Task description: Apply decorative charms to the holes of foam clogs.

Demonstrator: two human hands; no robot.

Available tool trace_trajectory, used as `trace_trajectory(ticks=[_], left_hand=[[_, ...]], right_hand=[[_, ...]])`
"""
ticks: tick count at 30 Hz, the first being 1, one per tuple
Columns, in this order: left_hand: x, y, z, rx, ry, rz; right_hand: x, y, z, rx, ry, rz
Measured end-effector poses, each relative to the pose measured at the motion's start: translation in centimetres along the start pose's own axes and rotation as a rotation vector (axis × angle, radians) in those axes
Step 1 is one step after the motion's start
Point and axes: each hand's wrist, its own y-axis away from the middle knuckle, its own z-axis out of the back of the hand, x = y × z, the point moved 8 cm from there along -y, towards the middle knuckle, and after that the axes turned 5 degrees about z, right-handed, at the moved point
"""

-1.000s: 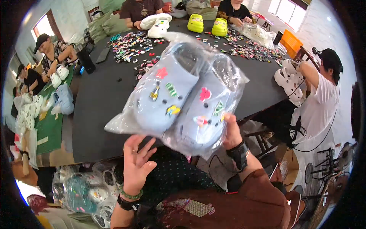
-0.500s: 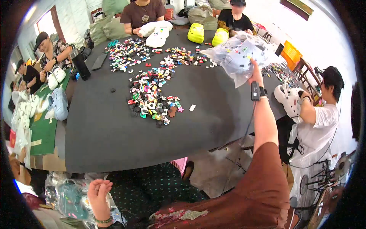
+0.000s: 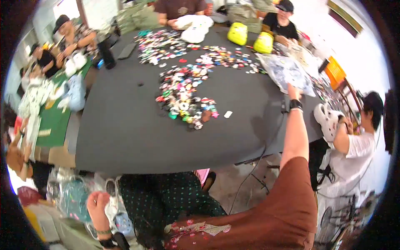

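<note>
Over the far right of the table, my right hand (image 3: 294, 91) grips the near edge of a clear plastic bag (image 3: 287, 73) with pale blue clogs inside. Its fingertips are partly hidden by the bag, and the contents look blurred. At the lower left, my left hand (image 3: 98, 204) is raised beside my lap with curled fingers and nothing visible in them. Close by that hand lies a clear bag with teal clogs (image 3: 75, 200), and pale blue clogs (image 3: 123, 223) show just below.
Loose colourful shoe charms (image 3: 183, 93) lie heaped on the dark table (image 3: 125, 133). Yellow clogs (image 3: 238, 34) stand at the far side. Co-workers sit around; one at right holds a white clog (image 3: 326, 121). A black bottle (image 3: 106, 54) stands far left.
My right hand has carried the bag of clogs farther right and lowered it toward the table. My left hand has shifted slightly left. The view has turned a little, moving the table scene.
</note>
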Motion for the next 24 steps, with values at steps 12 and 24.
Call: trace_trajectory(ticks=[12, 24], left_hand=[[23.2, -3.5, 25.3, -0.927, 0.166, 0.281], [24.6, -5.0, 30.7, -0.921, 0.518, 0.599]], right_hand=[[16.9, 51.1, 7.9, 0.300, -0.158, 1.699], [15.7, 68.5, 3.9, 0.498, 0.088, 1.874]])
